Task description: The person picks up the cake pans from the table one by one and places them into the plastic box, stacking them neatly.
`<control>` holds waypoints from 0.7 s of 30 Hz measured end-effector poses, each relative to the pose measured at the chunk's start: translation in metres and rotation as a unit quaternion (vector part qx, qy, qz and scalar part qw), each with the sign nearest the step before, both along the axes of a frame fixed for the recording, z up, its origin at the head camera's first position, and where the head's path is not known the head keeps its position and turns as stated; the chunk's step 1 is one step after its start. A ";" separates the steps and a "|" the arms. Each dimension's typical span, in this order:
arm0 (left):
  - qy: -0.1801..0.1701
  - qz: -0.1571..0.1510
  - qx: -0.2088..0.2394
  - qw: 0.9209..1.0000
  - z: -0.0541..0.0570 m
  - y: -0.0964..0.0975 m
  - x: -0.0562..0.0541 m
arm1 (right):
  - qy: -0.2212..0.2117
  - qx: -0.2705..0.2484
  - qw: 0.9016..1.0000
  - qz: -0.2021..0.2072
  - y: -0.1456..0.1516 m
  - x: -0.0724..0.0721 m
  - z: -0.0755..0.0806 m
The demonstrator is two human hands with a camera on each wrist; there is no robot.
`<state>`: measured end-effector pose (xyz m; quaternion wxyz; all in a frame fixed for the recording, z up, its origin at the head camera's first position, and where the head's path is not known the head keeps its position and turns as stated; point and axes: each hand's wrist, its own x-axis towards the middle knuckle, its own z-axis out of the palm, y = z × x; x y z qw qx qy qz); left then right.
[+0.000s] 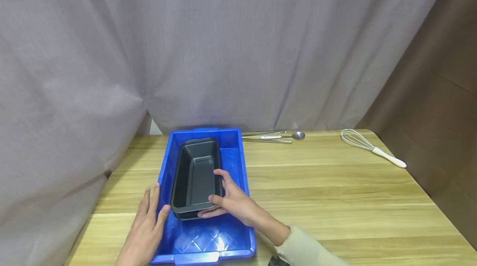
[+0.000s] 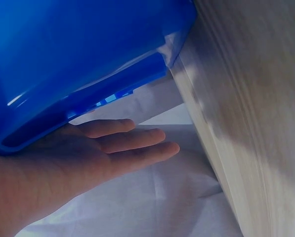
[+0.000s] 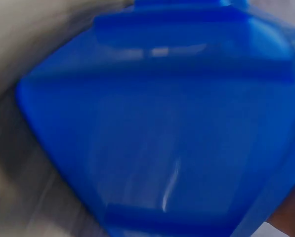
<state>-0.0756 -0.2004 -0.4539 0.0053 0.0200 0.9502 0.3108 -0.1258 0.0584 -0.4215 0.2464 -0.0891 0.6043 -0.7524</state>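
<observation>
A dark loaf pan (image 1: 203,179) lies inside a blue plastic bin (image 1: 244,175), with a second dark rim showing just beneath its near end. My right hand (image 1: 232,201) reaches over the bin's right side and grips the pan at its near right edge, fingertips over the rim. At the bin's left side rests my left hand (image 1: 145,224), fingers extended along the wall. In the left wrist view that left hand (image 2: 103,148) has straight fingers beside the bin's rim. The bin's wall (image 3: 157,138) fills most of the right wrist view, which is blurred.
Behind the bin's right corner lie a spoon (image 1: 298,135) with a white handle section and several thin metal utensils (image 1: 273,141). A white-handled whisk (image 1: 389,157) sits at the table's far right edge. Grey curtain (image 1: 238,50) hangs behind the wooden table (image 1: 335,199).
</observation>
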 end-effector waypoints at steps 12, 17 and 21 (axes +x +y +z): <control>0.008 0.006 0.013 1.000 -0.004 0.001 -0.002 | 0.181 0.244 0.952 -0.019 -0.009 0.002 -0.010; 0.014 0.007 0.010 1.000 -0.007 0.001 -0.001 | 0.203 0.294 0.934 -0.022 -0.011 0.006 -0.011; 0.026 0.012 0.007 1.000 -0.010 0.000 0.003 | 0.227 0.337 0.913 -0.015 -0.011 0.010 -0.012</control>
